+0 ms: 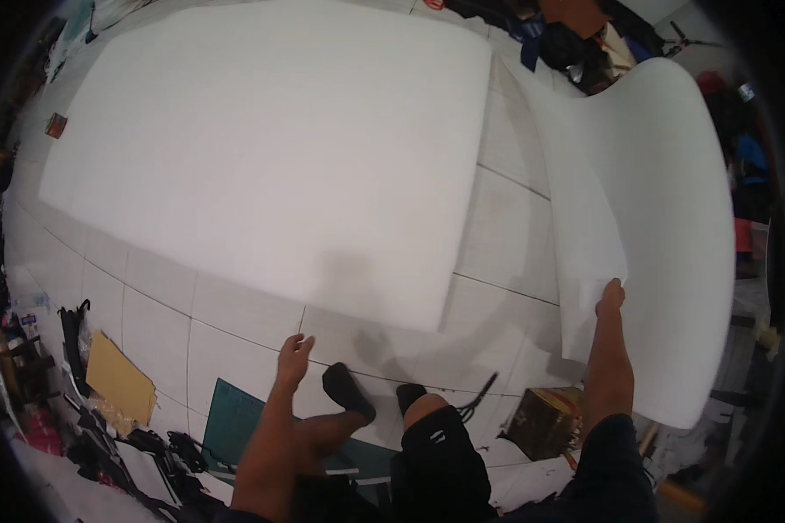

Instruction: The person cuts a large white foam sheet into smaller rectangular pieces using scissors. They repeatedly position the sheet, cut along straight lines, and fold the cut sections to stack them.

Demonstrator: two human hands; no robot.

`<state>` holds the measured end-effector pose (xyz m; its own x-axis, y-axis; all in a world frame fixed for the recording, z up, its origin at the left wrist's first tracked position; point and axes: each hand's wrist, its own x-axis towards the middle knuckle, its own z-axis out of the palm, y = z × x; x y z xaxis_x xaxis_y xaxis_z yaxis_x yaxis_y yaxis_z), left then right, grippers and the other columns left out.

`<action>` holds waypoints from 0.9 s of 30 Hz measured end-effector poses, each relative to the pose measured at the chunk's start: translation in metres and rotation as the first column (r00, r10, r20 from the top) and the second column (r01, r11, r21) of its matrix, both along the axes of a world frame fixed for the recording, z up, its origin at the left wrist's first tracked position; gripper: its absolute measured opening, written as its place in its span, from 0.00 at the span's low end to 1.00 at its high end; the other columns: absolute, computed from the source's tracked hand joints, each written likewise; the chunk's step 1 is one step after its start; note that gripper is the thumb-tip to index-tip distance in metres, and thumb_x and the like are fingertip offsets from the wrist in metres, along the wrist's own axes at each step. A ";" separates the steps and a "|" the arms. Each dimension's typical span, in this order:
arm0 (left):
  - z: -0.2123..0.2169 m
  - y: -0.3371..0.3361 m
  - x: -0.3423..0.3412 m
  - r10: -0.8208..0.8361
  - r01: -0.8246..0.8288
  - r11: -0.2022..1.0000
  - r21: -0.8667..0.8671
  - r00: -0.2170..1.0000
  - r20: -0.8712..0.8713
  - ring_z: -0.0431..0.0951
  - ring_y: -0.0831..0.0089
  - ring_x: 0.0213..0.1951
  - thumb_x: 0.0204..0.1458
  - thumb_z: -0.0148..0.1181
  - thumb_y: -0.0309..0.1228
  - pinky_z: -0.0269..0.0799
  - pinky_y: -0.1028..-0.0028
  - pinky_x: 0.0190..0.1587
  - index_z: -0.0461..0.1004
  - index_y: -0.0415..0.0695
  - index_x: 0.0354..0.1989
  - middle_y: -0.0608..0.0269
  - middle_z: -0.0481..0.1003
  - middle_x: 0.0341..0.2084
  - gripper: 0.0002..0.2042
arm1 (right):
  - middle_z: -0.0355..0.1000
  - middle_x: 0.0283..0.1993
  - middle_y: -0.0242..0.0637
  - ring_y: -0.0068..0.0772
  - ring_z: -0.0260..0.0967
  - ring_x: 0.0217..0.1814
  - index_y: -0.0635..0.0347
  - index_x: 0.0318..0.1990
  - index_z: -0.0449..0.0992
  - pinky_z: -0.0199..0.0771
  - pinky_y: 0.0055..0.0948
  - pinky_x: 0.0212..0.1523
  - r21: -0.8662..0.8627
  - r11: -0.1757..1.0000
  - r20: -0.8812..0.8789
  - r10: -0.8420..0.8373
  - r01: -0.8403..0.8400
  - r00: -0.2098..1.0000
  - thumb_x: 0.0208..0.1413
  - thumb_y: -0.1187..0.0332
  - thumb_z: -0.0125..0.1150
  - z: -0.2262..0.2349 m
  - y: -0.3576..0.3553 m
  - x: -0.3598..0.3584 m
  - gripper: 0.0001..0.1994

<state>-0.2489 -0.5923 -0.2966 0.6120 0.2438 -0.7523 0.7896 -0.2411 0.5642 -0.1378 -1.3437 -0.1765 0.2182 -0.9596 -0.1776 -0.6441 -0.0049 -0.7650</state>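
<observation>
A large white foam sheet (279, 148) lies flat on the tiled floor in front of me. To the right a second white foam sheet (672, 218) stands curved, bent over along its length. My right hand (612, 298) is closed on the inner edge of that curved sheet, fingers wrapped over it. My left hand (296, 359) hovers over the tiles just short of the flat sheet's near edge. It holds nothing, and its fingers are loosely apart.
A green cutting mat (231, 423) lies by my feet. Beside it, at the left, are a tan board (120, 379) and several dark tools. A brown cardboard box (541, 424) stands near my right arm. Bags and clutter (584, 44) line the far right, and a small box (56, 125) sits at the left.
</observation>
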 end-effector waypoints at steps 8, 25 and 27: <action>0.226 0.126 -0.169 0.077 -0.072 0.990 0.118 0.996 -0.037 0.78 0.64 0.42 0.56 0.59 0.39 0.71 0.65 0.47 0.76 0.34 0.45 0.49 0.78 0.39 0.18 | 0.62 0.64 0.56 0.54 0.65 0.60 0.68 0.63 0.61 0.68 0.47 0.57 -0.374 0.925 -0.072 0.046 -0.069 0.996 0.61 0.53 0.44 0.211 0.096 0.051 0.30; 0.418 0.379 -0.143 0.478 -0.479 0.878 0.023 0.878 0.015 0.76 0.65 0.38 0.62 0.52 0.39 0.74 0.66 0.36 0.66 0.38 0.58 0.55 0.74 0.41 0.21 | 0.70 0.57 0.56 0.50 0.67 0.61 0.61 0.65 0.62 0.65 0.37 0.60 -0.068 0.682 -0.046 0.727 -0.728 0.685 0.65 0.51 0.47 0.459 0.500 0.246 0.28; 0.420 0.396 -0.121 0.480 -0.479 0.876 0.060 0.877 -0.010 0.76 0.64 0.38 0.61 0.52 0.39 0.74 0.65 0.36 0.66 0.39 0.56 0.55 0.74 0.40 0.20 | 0.62 0.65 0.56 0.50 0.59 0.67 0.63 0.68 0.57 0.59 0.38 0.65 0.087 0.706 0.085 0.697 -0.703 0.712 0.65 0.51 0.47 0.447 0.562 0.276 0.31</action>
